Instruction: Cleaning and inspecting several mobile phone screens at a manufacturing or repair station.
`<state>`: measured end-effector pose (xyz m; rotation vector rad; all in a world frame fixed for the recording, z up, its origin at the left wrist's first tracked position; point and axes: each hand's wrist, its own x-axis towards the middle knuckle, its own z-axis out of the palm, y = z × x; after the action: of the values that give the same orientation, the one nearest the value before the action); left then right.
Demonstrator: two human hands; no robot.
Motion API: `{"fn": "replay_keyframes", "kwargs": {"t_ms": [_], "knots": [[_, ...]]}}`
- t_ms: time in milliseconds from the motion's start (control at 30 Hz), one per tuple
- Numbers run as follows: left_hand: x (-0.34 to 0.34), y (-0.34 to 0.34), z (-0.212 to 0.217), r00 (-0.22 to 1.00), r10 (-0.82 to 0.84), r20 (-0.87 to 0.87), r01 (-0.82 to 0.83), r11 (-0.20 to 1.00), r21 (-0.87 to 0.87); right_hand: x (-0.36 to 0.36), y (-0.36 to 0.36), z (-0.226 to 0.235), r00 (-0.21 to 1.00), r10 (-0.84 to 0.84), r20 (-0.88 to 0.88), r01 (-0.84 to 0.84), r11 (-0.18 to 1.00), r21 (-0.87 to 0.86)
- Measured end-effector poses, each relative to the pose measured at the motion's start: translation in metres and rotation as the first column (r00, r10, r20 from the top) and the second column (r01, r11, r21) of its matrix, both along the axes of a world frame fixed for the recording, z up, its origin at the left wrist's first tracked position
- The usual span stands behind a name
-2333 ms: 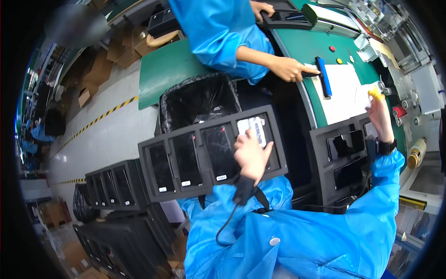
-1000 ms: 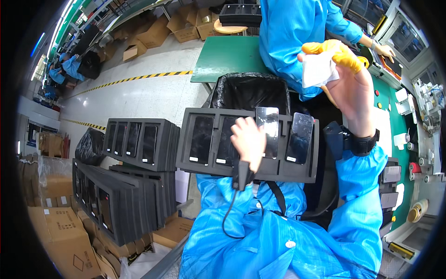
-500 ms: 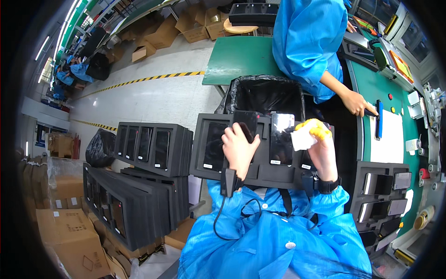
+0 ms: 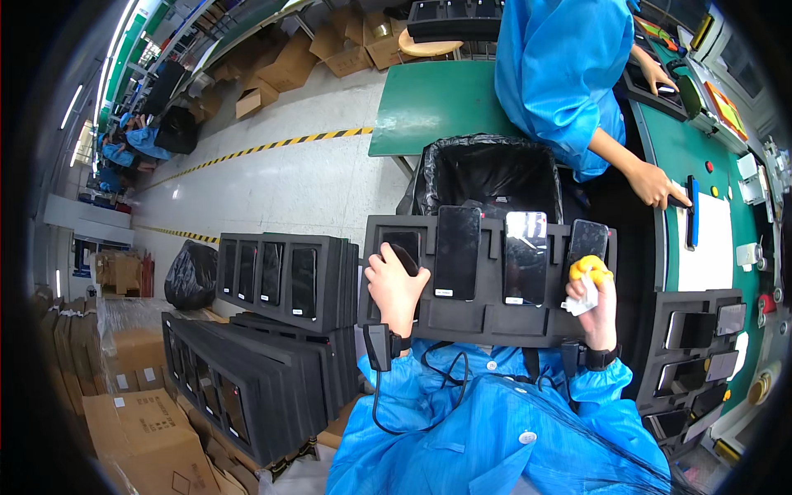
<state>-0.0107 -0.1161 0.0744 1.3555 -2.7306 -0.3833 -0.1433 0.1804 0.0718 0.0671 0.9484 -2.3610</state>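
Shining bright and even from overhead strips (image 4: 99, 78) at the upper left. Glaring white off 1 phone screen (image 4: 525, 257) in the foam tray (image 4: 487, 318). Casting only soft shadows under the tray and beside the stacked trays (image 4: 247, 388). Bending straight floor lines hard toward the rim, vignetting to black at all 4 corners. Blurring slightly at the far left edge; staying sharp in the centre.

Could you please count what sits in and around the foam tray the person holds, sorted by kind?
Phones in the foam tray: 4, first at
Bin lined with a black bag: 1
White cloth in the right hand: 1
Total: 6
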Motion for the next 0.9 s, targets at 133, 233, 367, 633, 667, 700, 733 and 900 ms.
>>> {"fn": "replay_keyframes", "kwargs": {"t_ms": [133,233,367,633,667,700,733,900], "knots": [[-0.005,-0.014,0.001,0.986,-0.035,-0.164,0.023,0.997,-0.073,-0.001,-0.054,0.013,0.953,0.257,-0.161,-0.205,0.937,0.283],[-0.011,-0.021,0.0,0.98,-0.063,-0.188,0.047,0.995,-0.09,-0.009,-0.134,0.022,0.657,0.522,-0.544,0.037,0.699,0.715],[0.007,-0.03,-0.006,0.96,-0.106,-0.26,0.061,0.983,-0.175,-0.017,-0.222,0.011,0.29,0.722,-0.628,0.39,0.511,0.766],[0.076,-0.013,-0.018,0.896,-0.331,-0.295,0.311,0.944,-0.113,-0.013,-0.264,-0.008,0.091,0.841,-0.533,0.545,0.406,0.733],[0.079,-0.009,-0.021,0.905,-0.301,-0.302,0.281,0.953,-0.11,-0.01,-0.265,-0.01,0.085,0.838,-0.539,0.559,0.407,0.722],[0.079,-0.008,-0.024,0.905,-0.299,-0.302,0.281,0.954,-0.105,-0.006,-0.266,-0.008,0.086,0.841,-0.534,0.558,0.404,0.725],[0.078,-0.008,-0.026,0.91,-0.277,-0.308,0.255,0.961,-0.111,-0.001,-0.266,-0.006,0.028,0.804,-0.594,0.533,0.491,0.689],[0.087,-0.002,-0.032,0.752,-0.036,-0.658,0.049,0.999,0.001,0.043,-0.228,0.052,-0.378,0.561,-0.736,-0.183,0.734,0.654]]}}
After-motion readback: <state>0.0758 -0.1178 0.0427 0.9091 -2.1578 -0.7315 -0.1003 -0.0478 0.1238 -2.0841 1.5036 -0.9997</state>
